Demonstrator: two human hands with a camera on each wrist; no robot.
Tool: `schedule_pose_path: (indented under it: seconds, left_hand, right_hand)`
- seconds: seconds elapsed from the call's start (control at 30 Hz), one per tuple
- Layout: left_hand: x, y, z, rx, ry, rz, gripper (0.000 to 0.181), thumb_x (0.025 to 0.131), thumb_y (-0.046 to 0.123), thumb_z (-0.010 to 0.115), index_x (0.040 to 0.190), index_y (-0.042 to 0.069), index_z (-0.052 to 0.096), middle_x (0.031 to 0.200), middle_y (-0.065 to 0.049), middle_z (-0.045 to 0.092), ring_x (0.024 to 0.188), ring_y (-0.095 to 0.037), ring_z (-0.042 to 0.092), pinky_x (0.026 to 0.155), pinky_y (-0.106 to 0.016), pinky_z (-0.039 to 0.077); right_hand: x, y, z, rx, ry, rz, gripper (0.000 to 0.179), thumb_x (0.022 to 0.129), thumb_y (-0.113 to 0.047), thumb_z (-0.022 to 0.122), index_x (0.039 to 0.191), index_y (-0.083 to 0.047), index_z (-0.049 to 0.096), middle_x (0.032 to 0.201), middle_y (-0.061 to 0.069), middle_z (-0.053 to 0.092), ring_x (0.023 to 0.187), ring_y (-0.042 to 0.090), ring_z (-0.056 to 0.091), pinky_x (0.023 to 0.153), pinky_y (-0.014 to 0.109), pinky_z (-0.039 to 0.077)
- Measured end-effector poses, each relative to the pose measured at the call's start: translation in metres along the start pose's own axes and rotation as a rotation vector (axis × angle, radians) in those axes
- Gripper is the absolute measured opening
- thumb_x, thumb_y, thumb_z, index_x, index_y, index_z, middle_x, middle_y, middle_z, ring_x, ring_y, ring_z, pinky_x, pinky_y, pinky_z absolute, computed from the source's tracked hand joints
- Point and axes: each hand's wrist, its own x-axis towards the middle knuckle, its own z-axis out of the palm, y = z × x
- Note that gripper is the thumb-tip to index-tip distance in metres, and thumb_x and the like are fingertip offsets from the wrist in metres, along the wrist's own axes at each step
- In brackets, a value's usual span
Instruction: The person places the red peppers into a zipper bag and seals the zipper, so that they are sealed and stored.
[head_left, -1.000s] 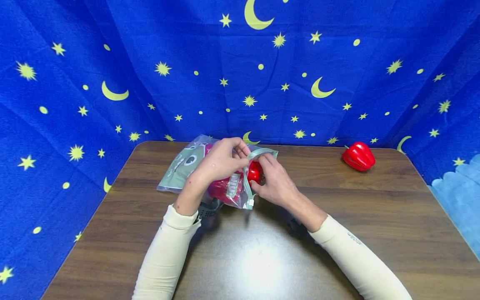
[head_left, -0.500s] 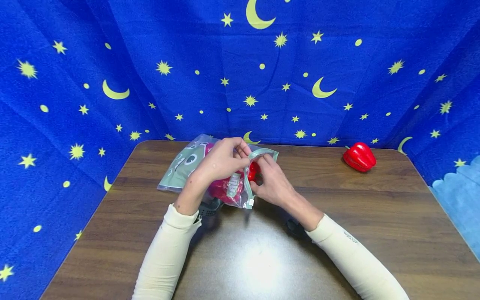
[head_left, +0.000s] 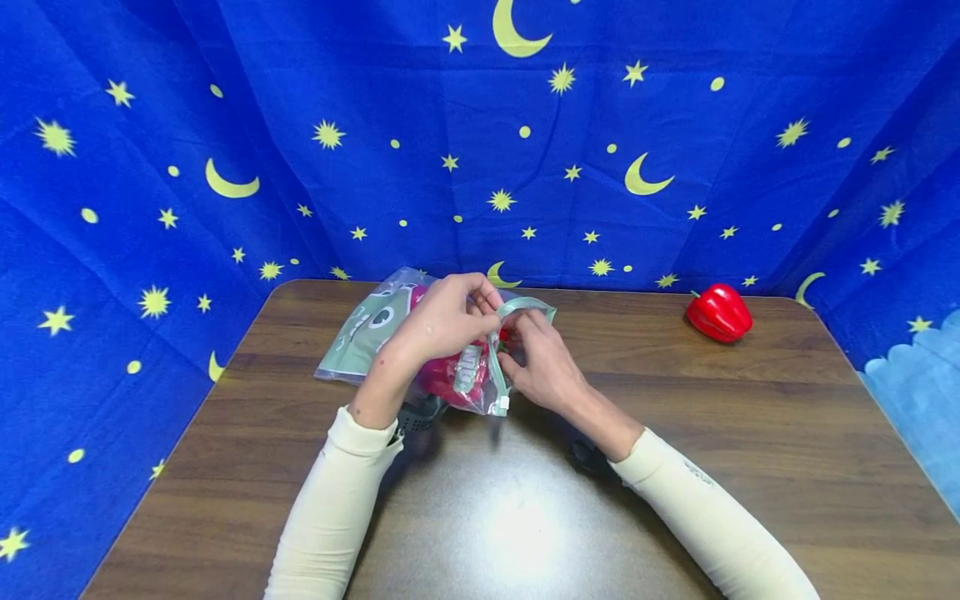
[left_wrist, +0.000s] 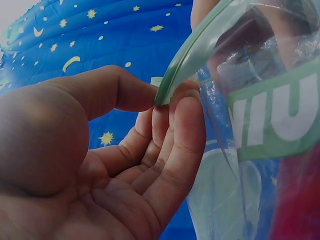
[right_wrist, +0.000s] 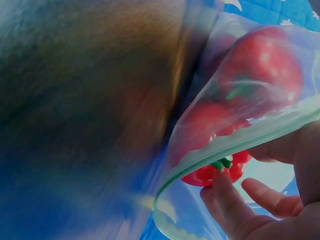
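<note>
A clear and green slider zip bag lies at the table's back, bulging with red bell peppers. My left hand pinches the bag's green zip edge between thumb and fingers, seen close in the left wrist view. My right hand is at the bag's mouth. In the right wrist view, its fingers touch a red bell pepper near the green stem, just inside the opening. Behind it, another pepper shows through the plastic. The film and hands partly hide the contents.
Another red bell pepper lies apart at the table's back right. A white slider sits at the near end of the zip. Behind the wooden table hangs a blue curtain with moons and stars.
The pepper at the bag's mouth has slid left, deeper into the bag, and its green stem now shows. My right hand has shifted slightly left; my left hand keeps its hold on the edge.
</note>
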Motion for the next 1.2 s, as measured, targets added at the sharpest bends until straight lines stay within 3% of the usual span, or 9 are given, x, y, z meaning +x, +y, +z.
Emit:
schedule_pose_path:
  seconds: [0.3, 0.53, 0.8, 1.2]
  left_hand:
    - [0.001, 0.000, -0.001, -0.014, 0.001, -0.001, 0.010, 0.089, 0.006, 0.072, 0.100, 0.007, 0.070, 0.089, -0.007, 0.069, 0.074, -0.020, 0.067, 0.066, -0.031, 0.056]
    - [0.000, 0.001, -0.002, -0.028, 0.002, -0.002, 0.010, 0.090, 0.006, 0.072, 0.099, 0.007, 0.070, 0.090, -0.007, 0.069, 0.074, -0.021, 0.067, 0.068, -0.033, 0.058]
    - [-0.001, 0.001, -0.002, 0.017, 0.013, 0.003, 0.010, 0.089, 0.008, 0.073, 0.099, 0.010, 0.070, 0.090, -0.005, 0.069, 0.081, -0.021, 0.063, 0.073, -0.033, 0.053]
    - [-0.003, 0.000, -0.002, 0.034, 0.019, -0.002, 0.009, 0.089, 0.009, 0.073, 0.098, 0.010, 0.070, 0.090, -0.004, 0.069, 0.080, -0.020, 0.062, 0.073, -0.033, 0.051]
  right_hand:
    - [-0.009, 0.001, -0.013, 0.035, -0.021, -0.012, 0.024, 0.088, -0.005, 0.076, 0.110, 0.003, 0.071, 0.111, 0.014, 0.068, 0.098, 0.032, 0.073, 0.086, 0.040, 0.061]
    - [-0.022, 0.007, -0.032, -0.013, 0.054, -0.086, 0.017, 0.087, -0.006, 0.075, 0.104, -0.004, 0.072, 0.102, 0.012, 0.070, 0.086, 0.029, 0.068, 0.075, 0.040, 0.058]
    - [-0.033, 0.022, -0.051, -0.045, 0.122, -0.102, 0.018, 0.086, -0.003, 0.075, 0.104, -0.002, 0.072, 0.101, 0.011, 0.071, 0.093, 0.027, 0.069, 0.078, 0.043, 0.060]
    - [-0.029, 0.033, -0.078, -0.111, 0.158, -0.111, 0.024, 0.087, -0.007, 0.076, 0.110, -0.003, 0.071, 0.107, 0.012, 0.069, 0.097, 0.025, 0.065, 0.082, 0.042, 0.056]
